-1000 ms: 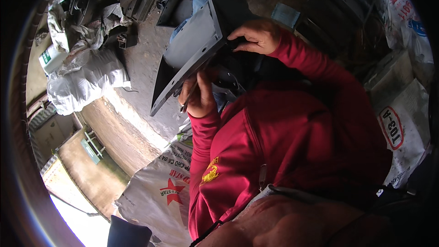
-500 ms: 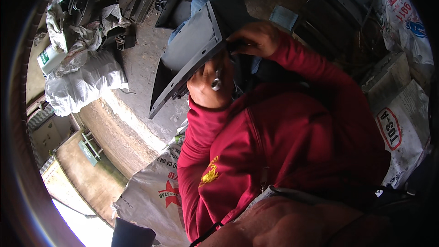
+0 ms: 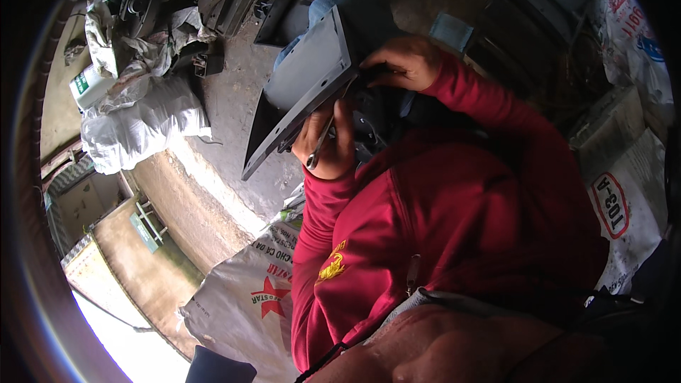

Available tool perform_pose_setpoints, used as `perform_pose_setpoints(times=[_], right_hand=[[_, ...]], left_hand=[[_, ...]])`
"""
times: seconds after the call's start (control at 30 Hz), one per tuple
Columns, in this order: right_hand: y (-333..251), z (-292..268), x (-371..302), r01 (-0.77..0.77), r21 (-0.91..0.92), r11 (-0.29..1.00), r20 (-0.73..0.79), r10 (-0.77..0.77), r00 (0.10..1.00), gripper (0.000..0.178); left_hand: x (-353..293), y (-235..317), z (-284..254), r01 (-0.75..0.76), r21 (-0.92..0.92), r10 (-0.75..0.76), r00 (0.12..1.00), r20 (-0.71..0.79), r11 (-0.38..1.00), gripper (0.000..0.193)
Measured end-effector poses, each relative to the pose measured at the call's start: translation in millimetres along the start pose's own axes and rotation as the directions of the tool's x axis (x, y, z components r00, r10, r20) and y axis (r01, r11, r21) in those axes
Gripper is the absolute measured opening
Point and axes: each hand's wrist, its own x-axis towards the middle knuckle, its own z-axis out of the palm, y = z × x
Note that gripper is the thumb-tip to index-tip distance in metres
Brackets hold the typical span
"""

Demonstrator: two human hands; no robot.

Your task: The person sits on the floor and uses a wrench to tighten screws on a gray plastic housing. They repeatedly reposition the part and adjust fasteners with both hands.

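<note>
A dark grey metal box-like part with holes along its flanged edge stands tilted in front of me, over my legs. My left hand is under its near edge, closed around a spanner. One ring end of the spanner points down toward my wrist; the shaft runs up past my fingers toward the part's right corner. At that corner my right hand has its fingers bent and pinched together. Whatever those fingers hold is hidden in shadow. A black piece lies below the part, between my hands and my body.
Other dark metal frames stand at the upper left and a large one at the upper right. White plastic bundles lie to the left, beside a low wall ledge. Printed sacks are close on both sides. A blue-grey flat piece lies beyond my right forearm.
My left hand has turned the spanner: its ring end has swung down and left, and more of the shaft shows. My right hand stays at the corner. The whole view has shifted slightly.
</note>
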Motion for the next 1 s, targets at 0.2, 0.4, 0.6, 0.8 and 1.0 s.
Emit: perform_pose_setpoints(times=[0.2,0.4,0.6,0.8,1.0], right_hand=[[-1,2,0,0.055,-0.029,0.998,-0.054,-0.057,0.997,0.030],[5,6,-1,0.075,-0.047,0.996,-0.107,-0.079,0.991,0.031],[3,4,-1,0.058,-0.027,0.998,-0.069,-0.060,0.996,0.033],[2,1,5,0.094,-0.039,0.995,-0.057,-0.096,0.994,0.030],[2,1,5,0.127,-0.140,0.982,-0.024,-0.131,0.991,0.028]], left_hand=[[19,24,4,-0.255,0.325,0.206,0.962,0.179,0.911,0.015],[34,22,17,-0.346,0.306,0.295,0.934,0.201,0.887,0.023],[-17,-23,5,0.210,-0.335,-0.227,0.974,-0.011,0.919,0.013],[-6,-5,-5,0.100,-0.100,-0.099,0.995,0.010,0.990,0.015],[14,7,8,-0.209,0.195,0.206,0.978,0.037,0.958,0.029]])
